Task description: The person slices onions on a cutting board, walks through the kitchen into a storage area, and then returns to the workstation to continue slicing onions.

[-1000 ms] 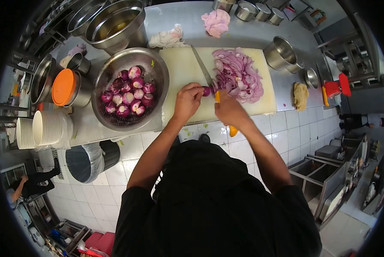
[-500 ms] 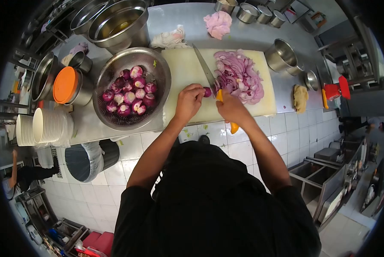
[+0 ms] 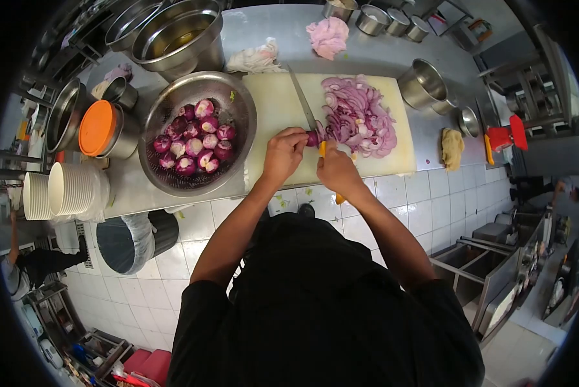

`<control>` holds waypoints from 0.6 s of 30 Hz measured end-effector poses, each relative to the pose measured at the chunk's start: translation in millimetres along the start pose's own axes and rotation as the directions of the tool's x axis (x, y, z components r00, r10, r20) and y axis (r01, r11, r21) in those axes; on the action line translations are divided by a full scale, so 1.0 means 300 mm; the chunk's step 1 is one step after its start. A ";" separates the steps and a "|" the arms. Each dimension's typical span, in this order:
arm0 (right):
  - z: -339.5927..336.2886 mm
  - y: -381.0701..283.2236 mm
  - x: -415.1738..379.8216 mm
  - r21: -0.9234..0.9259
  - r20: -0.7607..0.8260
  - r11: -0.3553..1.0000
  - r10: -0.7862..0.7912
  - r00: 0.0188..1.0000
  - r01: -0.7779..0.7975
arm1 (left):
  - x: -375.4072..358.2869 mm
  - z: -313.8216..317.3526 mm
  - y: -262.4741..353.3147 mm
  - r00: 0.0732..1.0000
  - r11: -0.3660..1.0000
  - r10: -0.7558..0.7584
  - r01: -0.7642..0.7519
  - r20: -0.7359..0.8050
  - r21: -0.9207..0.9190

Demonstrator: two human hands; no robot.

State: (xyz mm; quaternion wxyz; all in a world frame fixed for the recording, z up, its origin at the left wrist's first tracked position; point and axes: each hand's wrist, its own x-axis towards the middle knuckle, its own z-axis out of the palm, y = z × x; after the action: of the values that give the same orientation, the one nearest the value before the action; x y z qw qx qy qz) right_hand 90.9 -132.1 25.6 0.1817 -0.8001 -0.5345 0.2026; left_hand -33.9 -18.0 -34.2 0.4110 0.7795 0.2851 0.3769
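Note:
My left hand (image 3: 284, 153) has its fingers closed on a red onion piece (image 3: 313, 138) near the front of the white cutting board (image 3: 270, 103). In my right hand (image 3: 339, 169) is the yellow handle of a kitchen knife (image 3: 302, 97); its long blade points away from me and lies against the onion's right side. A thin slice leans by the blade. To the right of the knife spreads a heap of sliced red onion (image 3: 360, 116). Left of the board, a perforated steel bowl (image 3: 149, 116) holds several peeled red onions (image 3: 194, 147).
Large steel pots (image 3: 180, 39) stand at the back left, near an orange lid (image 3: 98, 128) and stacked white containers (image 3: 73, 189). A pink cloth (image 3: 327, 37) lies behind the board, a yellow cloth (image 3: 453, 148) right of it. A lined bin (image 3: 127, 244) stands below the table's left edge.
My right hand and the knife have shifted slightly left, toward the onion piece. My left hand stays almost in place, still holding it.

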 end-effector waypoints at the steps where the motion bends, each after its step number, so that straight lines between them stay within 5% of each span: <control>1: 0.017 0.013 0.012 -0.069 -0.093 0.991 -0.124 0.988 0.117 | 0.005 -0.002 -0.004 1.000 1.000 -0.013 0.013 -0.002 -0.010; 5: -0.220 -0.127 0.004 0.167 0.340 0.941 0.227 0.913 -0.296 | 0.011 -0.004 0.001 0.999 0.999 0.032 -0.031 -0.020 0.030; 11: 0.039 0.043 0.012 -0.084 0.007 0.996 -0.021 1.000 0.021 | 0.018 -0.010 0.014 1.000 1.000 0.010 -0.009 -0.019 0.027; 14: -0.178 -0.120 0.012 0.113 0.316 0.950 0.242 0.917 -0.290 | 0.020 -0.006 0.010 0.999 0.998 0.041 -0.039 -0.028 0.042; 18: -0.284 -0.203 -0.011 0.128 0.407 0.928 0.273 0.872 -0.350 | 0.005 -0.002 0.007 1.000 1.000 0.007 -0.007 -0.018 0.023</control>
State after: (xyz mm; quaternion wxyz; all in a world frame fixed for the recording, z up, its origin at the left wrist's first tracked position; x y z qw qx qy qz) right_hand 86.3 -119.5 129.4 0.1175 -0.7989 -0.4003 0.4332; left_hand -33.4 -17.6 -31.5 0.3980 0.7819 0.2903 0.3820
